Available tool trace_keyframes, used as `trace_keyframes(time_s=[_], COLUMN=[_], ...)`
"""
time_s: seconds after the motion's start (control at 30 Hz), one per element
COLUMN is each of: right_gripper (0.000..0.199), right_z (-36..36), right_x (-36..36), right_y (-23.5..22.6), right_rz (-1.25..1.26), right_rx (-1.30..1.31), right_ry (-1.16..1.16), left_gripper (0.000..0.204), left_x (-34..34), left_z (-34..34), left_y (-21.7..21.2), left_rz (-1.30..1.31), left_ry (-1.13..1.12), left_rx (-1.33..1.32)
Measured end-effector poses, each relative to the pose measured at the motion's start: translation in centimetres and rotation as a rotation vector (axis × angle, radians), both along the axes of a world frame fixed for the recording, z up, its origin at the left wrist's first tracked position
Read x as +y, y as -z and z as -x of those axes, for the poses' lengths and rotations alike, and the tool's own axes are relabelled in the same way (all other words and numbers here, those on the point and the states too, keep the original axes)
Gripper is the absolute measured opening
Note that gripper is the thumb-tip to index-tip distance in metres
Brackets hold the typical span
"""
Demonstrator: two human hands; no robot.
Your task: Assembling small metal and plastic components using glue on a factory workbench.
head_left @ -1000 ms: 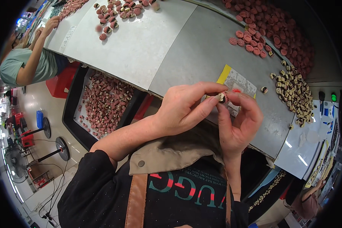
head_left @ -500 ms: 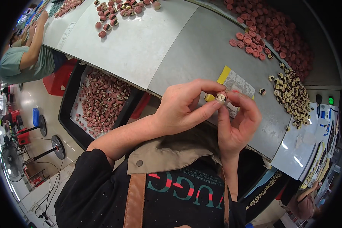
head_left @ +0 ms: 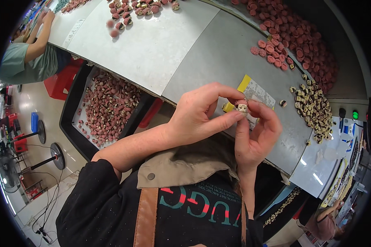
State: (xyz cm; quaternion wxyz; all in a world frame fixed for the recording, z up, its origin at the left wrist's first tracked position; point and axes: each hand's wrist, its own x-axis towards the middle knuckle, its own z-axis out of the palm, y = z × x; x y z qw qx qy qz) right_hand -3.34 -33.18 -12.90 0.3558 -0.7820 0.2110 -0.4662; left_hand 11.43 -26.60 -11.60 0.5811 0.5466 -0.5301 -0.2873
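the left hand (head_left: 197, 117) and the right hand (head_left: 257, 136) meet just above the table edge, fingertips pinched together on one small pink-and-cream round part (head_left: 241, 106), raised close, seemingly for inspection. just behind it a yellow-edged grey printed sheet (head_left: 257, 91) lies flat on the grey metal table (head_left: 202, 78). farther off, a heap of pink round pieces (head_left: 300, 37) and a cluster of cream-and-dark pieces (head_left: 313, 107) lie sorted apart.

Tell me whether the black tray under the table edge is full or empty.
Nearly full: the black tray holds a dense layer of small pink pieces across most of its floor, and only small dark gaps show.
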Motion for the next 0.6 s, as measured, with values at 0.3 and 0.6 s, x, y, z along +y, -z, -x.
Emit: trace_keyframes(time_s=[0.3,0.6], right_gripper=[0.04,0.035], right_z=[-0.2,-0.2], right_x=[-0.3,0.7], right_y=[0.2,-0.4], right_rz=[-0.02,-0.155], right_rx=[0.006,-0.027], right_ry=[0.005,0.005], left_gripper=[0.029,0.023], left_x=[-0.5,0.1], left_z=[-0.3,-0.9], left_y=[0.3,-1.0], left_rz=[0.035,-0.051], left_ry=[0.005,0.061], left_rx=[0.012,0.12])
